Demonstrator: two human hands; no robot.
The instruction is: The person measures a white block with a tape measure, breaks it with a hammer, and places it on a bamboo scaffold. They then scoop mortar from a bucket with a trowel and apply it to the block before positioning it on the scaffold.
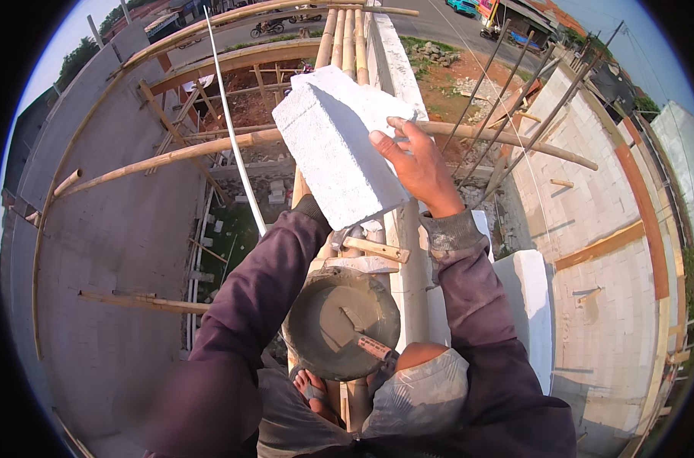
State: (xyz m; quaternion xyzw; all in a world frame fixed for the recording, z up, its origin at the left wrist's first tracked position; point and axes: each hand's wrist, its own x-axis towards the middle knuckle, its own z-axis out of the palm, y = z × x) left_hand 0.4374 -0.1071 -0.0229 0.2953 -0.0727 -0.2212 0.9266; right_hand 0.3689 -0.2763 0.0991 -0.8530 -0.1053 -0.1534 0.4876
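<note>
A white lightweight concrete block is tilted in the air in front of me. My right hand grips its right side, thumb and fingertips near the upper edge. The left forearm reaches up to the block's lower left; the block hides that hand's fingers. Another white block face shows behind it, and I cannot tell if it is a separate piece. Below stands a round black bucket of grey mortar, with a trowel resting in it. A wooden-handled tool lies just beyond the bucket.
Bamboo poles run ahead under the work, with a crosswise pole at left. A narrow wall top extends forward. More white blocks stand at right. Steel rods rise at right; the ground lies well below. My sandalled foot is beside the bucket.
</note>
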